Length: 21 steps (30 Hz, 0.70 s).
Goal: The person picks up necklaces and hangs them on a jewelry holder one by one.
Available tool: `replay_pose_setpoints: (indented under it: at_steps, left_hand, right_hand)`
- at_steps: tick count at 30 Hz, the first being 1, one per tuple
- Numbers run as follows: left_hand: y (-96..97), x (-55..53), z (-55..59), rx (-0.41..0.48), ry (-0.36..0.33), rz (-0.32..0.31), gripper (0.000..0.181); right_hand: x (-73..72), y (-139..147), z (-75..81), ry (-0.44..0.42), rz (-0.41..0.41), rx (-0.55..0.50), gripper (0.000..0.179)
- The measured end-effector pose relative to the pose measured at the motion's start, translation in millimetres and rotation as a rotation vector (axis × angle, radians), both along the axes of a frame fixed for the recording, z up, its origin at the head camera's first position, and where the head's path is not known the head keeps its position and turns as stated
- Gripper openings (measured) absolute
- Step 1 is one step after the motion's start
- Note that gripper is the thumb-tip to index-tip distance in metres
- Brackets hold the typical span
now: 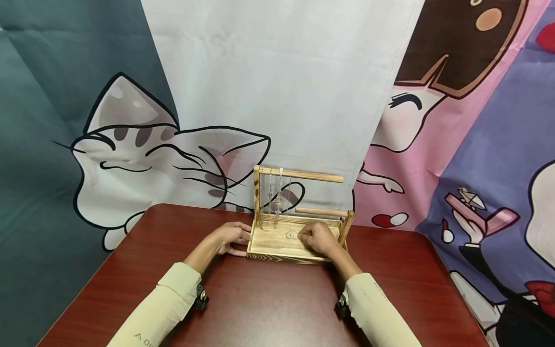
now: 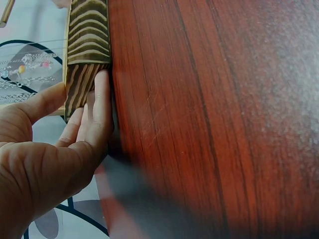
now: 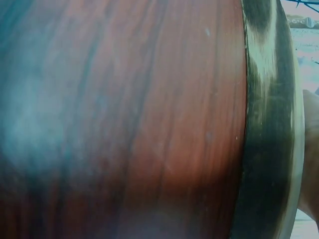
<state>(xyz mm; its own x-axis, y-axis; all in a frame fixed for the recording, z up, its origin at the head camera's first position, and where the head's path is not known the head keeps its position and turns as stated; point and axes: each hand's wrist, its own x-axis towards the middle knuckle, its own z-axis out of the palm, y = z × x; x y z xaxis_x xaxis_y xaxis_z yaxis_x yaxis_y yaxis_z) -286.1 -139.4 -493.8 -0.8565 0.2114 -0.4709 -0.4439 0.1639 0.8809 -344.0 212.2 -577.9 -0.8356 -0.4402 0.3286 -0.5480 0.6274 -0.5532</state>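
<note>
A wooden jewelry stand (image 1: 282, 258) with a shallow tray base and two bars rests on the table. My left hand (image 1: 231, 237) touches the tray's left end. Its fairly straight fingers (image 2: 102, 94) lie against the end wall, low by the tabletop. Over the tray floor, my right hand (image 1: 320, 237) has its fingertips together at a thin, shiny chain (image 1: 290, 234), pinching one side of it. Several necklaces (image 1: 279, 193) hang from the left part of the upper bar. In the right wrist view the tray's front wall (image 3: 269, 124) hides most of that hand.
The upper bar (image 1: 321, 177) reaches out to the right above the tray, and a lower bar (image 1: 321, 211) joins the short right post. The reddish-brown table (image 1: 277, 299) ends close behind the stand. A printed cartoon cloth (image 1: 269, 72) hangs beyond it.
</note>
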Motion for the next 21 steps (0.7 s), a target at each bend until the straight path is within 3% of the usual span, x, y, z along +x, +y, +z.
replay_pose_setpoints:
  at_steps: [3, 9, 13, 17, 21]
  left_hand:
    - [0.1, -0.3, -0.2, -0.002, -0.005, -0.001, 0.048]
    - [-0.8, -1.1, -1.4, -0.005, -0.003, -0.008, 0.048]
    - [-0.1, -0.9, -2.5, -0.002, -0.012, -0.014, 0.05]
    - [-0.1, -0.4, -1.4, -0.005, -0.015, -0.011, 0.05]
    - [-0.9, -0.7, 0.5, -0.005, -0.009, -0.009, 0.049]
  right_hand:
    - [-6.2, -0.6, -11.6, 0.029, -0.01, 0.083, 0.016]
    - [-3.0, -6.4, -14.5, 0.099, -0.046, 0.157, 0.022]
    - [5.3, -7.5, -3.3, 0.0, -0.042, 0.097, 0.018]
    - [17.8, -10.2, 20.9, -0.131, -0.045, 0.034, 0.016]
    - [14.6, -9.4, 19.2, -0.114, -0.121, 0.108, 0.016]
